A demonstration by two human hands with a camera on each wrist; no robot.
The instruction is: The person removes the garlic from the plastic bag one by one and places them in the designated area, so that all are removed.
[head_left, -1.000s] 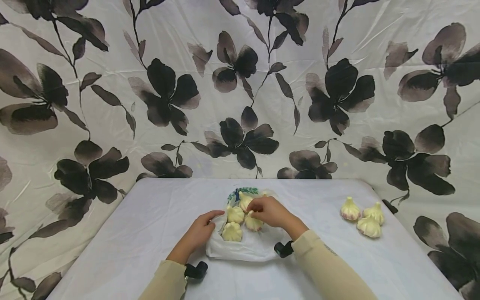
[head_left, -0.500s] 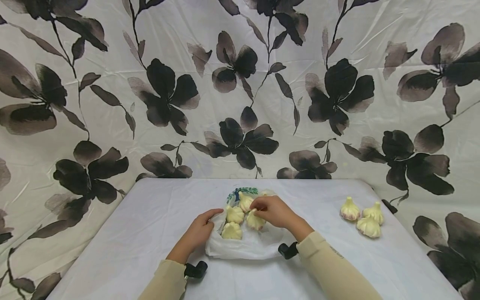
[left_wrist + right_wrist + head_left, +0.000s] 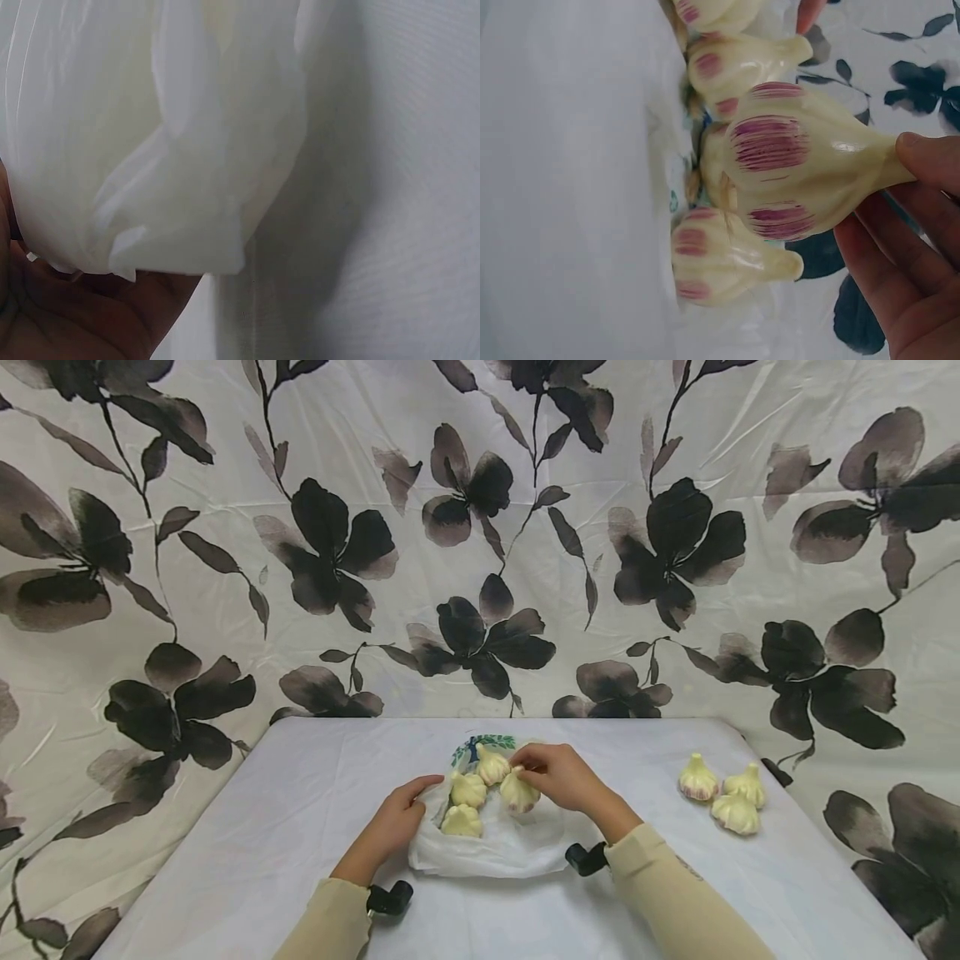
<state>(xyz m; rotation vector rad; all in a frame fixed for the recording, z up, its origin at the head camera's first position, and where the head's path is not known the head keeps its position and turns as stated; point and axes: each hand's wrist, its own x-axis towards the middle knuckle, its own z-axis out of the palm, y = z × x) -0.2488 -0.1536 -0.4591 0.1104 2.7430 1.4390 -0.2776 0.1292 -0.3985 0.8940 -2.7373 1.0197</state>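
A white plastic bag (image 3: pixel 495 857) with a green and blue print lies mid-table, its mouth spread wide. My left hand (image 3: pixel 399 817) grips the bag's left edge; in the left wrist view the thin film (image 3: pixel 172 202) hangs over the palm. Between thumb and fingers, my right hand (image 3: pixel 564 777) pinches a garlic bulb (image 3: pixel 519 792) by its stem, over the bag. The right wrist view shows purple streaks on this held bulb (image 3: pixel 795 161). More garlic bulbs sit in the bag, among them one at the back (image 3: pixel 492 766) and one at the front left (image 3: pixel 462 821).
Three more garlic bulbs (image 3: pixel 737 814) stand grouped at the table's right side. A white cloth covers the table (image 3: pixel 285 827). Behind its far edge hangs a white curtain (image 3: pixel 420 560) with dark flowers.
My right hand has moved right and slightly up, drawing the pinched garlic bulb away from the others in the bag. The left hand stays at the bag's edge.
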